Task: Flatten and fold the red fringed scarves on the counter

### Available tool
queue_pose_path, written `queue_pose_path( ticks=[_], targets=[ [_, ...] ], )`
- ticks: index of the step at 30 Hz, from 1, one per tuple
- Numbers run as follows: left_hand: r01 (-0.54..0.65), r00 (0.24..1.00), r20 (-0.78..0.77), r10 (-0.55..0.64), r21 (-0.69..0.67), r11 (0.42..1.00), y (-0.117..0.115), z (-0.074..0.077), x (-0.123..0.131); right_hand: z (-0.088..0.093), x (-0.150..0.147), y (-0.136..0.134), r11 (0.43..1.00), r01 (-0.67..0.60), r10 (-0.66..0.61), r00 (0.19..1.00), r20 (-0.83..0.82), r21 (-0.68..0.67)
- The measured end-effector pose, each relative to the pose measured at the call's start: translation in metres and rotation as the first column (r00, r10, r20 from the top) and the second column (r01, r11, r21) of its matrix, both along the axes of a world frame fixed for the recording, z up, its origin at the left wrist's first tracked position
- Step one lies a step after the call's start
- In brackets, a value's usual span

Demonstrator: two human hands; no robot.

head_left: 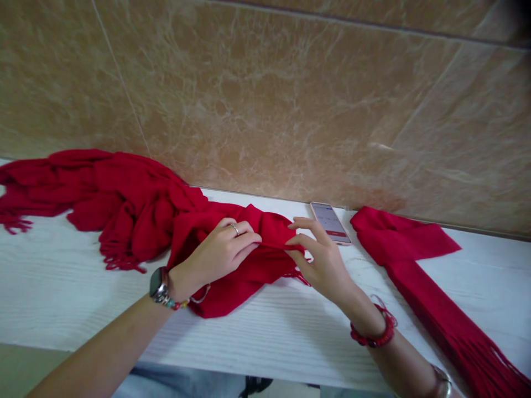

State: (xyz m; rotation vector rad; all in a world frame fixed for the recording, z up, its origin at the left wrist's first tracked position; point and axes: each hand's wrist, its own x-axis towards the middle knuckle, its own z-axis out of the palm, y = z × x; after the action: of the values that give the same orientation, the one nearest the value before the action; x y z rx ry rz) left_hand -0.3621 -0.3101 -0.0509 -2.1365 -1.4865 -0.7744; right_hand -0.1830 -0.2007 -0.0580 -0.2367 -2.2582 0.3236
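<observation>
A red fringed scarf [232, 301] lies bunched on the white table in front of me. My left hand [228, 246], with a ring on one finger, pinches a raised fold of it. Just to the right, my right hand [319, 260] pinches the same fold between thumb and fingertips, so a short edge is held between both hands. Some fringe shows beneath the right hand. The scarf's far left part runs up against more crumpled red fabric, and I cannot tell where one piece ends.
Crumpled red fringed cloth [112, 188] spreads along the wall at left. A phone [331, 222] lies behind my right hand. On the right, a folded red scarf [418, 282] hangs toward the front edge. A brown marbled wall [265, 99] borders the white table [307, 337].
</observation>
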Motion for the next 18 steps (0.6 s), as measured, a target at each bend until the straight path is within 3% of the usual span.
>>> queue_pose_path(
  ticks=[5,12,15,18],
  targets=[
    [-0.115,0.982,0.148,0.122,-0.050,0.992,-0.001,0.001,-0.005,0.002,0.005,0.010,0.996,0.084,-0.085,0.996,-0.002,-0.041],
    [-0.048,0.941,0.327,0.083,-0.115,0.992,0.005,-0.001,-0.003,0.001,0.001,0.021,0.999,0.024,-0.024,1.000,0.000,0.044],
    [-0.019,0.914,0.387,0.121,-0.259,0.966,0.013,0.012,-0.008,0.010,-0.001,0.023,0.998,0.013,-0.014,1.000,0.014,0.069],
    [-0.004,0.909,0.392,0.144,-0.338,0.941,0.014,0.035,-0.011,0.027,-0.003,0.017,0.996,0.043,-0.040,0.999,-0.034,0.084]
  ],
)
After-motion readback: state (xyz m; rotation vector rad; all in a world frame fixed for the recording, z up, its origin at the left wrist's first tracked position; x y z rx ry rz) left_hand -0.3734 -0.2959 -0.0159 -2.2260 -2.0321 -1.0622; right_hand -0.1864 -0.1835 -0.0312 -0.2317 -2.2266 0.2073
